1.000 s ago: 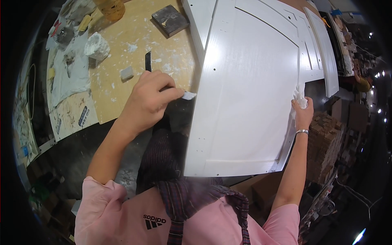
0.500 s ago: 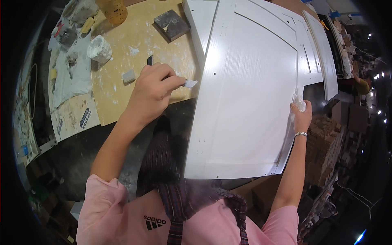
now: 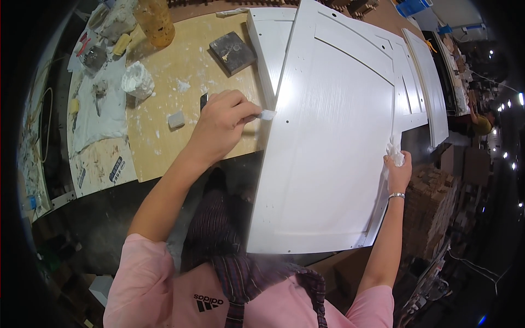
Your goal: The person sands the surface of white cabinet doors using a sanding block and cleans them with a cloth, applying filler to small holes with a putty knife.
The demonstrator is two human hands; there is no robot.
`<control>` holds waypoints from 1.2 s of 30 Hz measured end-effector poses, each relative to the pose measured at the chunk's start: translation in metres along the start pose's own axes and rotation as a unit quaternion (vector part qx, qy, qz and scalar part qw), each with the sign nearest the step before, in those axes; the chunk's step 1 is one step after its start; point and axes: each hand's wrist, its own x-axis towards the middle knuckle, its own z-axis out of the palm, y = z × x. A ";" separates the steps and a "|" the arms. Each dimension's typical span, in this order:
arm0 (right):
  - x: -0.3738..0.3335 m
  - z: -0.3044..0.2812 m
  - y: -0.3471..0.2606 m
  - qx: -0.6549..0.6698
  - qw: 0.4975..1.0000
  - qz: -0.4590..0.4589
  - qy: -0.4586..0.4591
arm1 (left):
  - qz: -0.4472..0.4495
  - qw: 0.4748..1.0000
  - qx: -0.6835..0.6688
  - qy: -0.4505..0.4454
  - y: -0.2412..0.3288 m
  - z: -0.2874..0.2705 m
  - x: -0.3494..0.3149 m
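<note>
My left hand (image 3: 221, 123) is closed around a small putty knife (image 3: 268, 115). Its dark handle end sticks out behind the knuckles, and the whitish blade meets the left edge of a large white panelled door (image 3: 328, 136). The door lies flat, with a recessed frame and small dark holes. At its right edge, my right hand (image 3: 398, 174) grips a crumpled white cloth or tissue (image 3: 395, 154). Left of my left hand, a small pale grey block (image 3: 176, 120) rests on the tan board (image 3: 158, 153).
A dark square block (image 3: 233, 53), a tub of white paste (image 3: 137, 80) and a stained amber container (image 3: 155, 24) stand on the board. More white panels (image 3: 429, 87) lie beyond the door. Stacked brown boards (image 3: 429, 210) are at the right; a person (image 3: 481, 121) is far right.
My left hand has moved slightly right, bringing the putty knife's blade from just short of the door's left edge up to it. My right hand keeps its grip. The whole view has shifted a little.
</note>
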 end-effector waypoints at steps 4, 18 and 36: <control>-0.002 -0.003 -0.005 -0.003 1.000 0.007 -0.001 | 0.003 1.000 0.006 0.015 -0.009 0.002 0.011; -0.003 -0.005 0.000 -0.001 1.000 0.011 0.021 | -0.141 0.962 0.124 0.201 -0.057 -0.109 -0.013; -0.033 -0.034 -0.050 0.215 0.971 -0.064 0.086 | -0.029 0.993 -0.115 0.005 0.069 -0.026 -0.010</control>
